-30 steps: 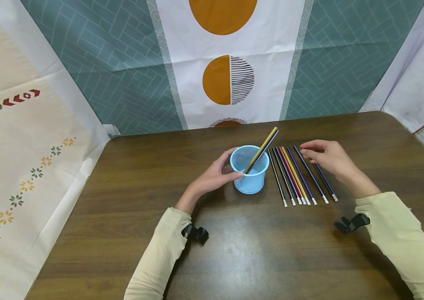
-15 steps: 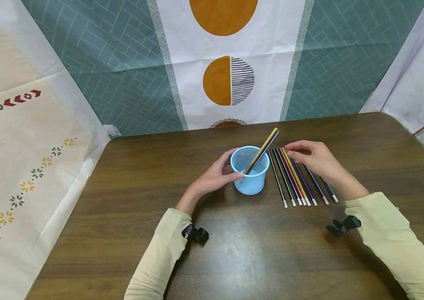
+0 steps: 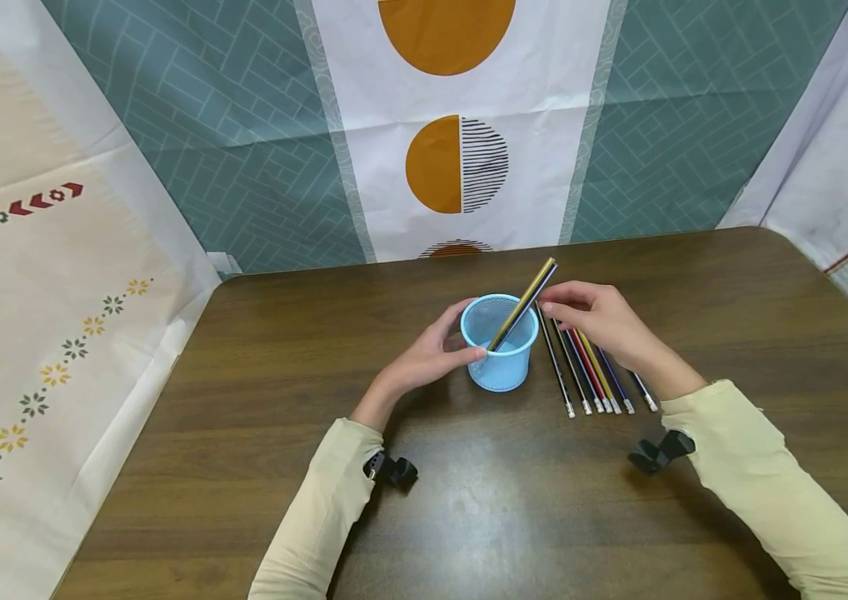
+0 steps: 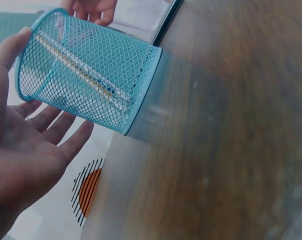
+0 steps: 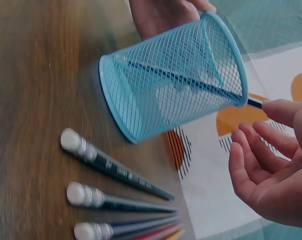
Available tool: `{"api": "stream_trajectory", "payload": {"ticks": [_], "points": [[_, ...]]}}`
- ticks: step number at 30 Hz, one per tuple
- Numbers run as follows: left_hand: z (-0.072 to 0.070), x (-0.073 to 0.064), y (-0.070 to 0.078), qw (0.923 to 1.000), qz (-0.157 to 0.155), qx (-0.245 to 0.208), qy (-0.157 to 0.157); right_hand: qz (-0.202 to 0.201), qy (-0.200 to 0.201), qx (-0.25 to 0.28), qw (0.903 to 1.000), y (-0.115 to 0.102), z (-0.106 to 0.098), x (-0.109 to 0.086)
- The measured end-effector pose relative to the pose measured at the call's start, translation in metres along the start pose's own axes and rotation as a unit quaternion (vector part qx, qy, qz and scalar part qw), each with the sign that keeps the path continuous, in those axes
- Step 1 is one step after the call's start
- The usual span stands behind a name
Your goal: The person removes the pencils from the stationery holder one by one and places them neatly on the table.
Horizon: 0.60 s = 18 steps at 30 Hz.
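A light blue mesh pencil cup (image 3: 499, 367) stands upright on the brown table. My left hand (image 3: 431, 346) holds it from the left, thumb at the front of the rim and fingers behind. Leaning inside toward the right are a yellow pencil (image 3: 536, 286) and a dark blue one. Just right of the cup, my right hand (image 3: 600, 321) hovers above the far ends of the laid-out pencils, fingers loosely bent and nothing seen between them. Those pencils (image 5: 118, 170) lie side by side with white erasers toward me. My right hand and forearm cover parts of several.
The wooden table (image 3: 259, 375) ends at the back against a patterned cloth (image 3: 244, 142). Cream embroidered cloth (image 3: 34, 333) hangs along the left side. A black wrist mount (image 3: 664, 450) sits at the right cuff, another mount (image 3: 392, 469) at the left.
My right hand has moved left across the pencil row, from its right end to beside the cup. The left hand and the cup stay where they were.
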State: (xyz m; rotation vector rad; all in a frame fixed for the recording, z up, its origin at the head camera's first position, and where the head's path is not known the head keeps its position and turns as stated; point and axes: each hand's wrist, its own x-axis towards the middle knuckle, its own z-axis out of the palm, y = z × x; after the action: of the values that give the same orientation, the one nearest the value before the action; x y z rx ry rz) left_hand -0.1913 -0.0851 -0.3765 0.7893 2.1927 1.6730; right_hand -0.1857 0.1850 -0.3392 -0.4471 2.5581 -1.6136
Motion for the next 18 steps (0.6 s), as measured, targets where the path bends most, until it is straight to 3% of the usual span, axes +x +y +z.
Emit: {"api": "stream_trajectory", "payload": {"ticks": [18], "points": [[0.000, 0.001, -0.002, 1.0000, 0.004, -0.004, -0.001, 0.020, 0.024, 0.004, 0.9995, -0.006, 0.018, 0.009]]}}
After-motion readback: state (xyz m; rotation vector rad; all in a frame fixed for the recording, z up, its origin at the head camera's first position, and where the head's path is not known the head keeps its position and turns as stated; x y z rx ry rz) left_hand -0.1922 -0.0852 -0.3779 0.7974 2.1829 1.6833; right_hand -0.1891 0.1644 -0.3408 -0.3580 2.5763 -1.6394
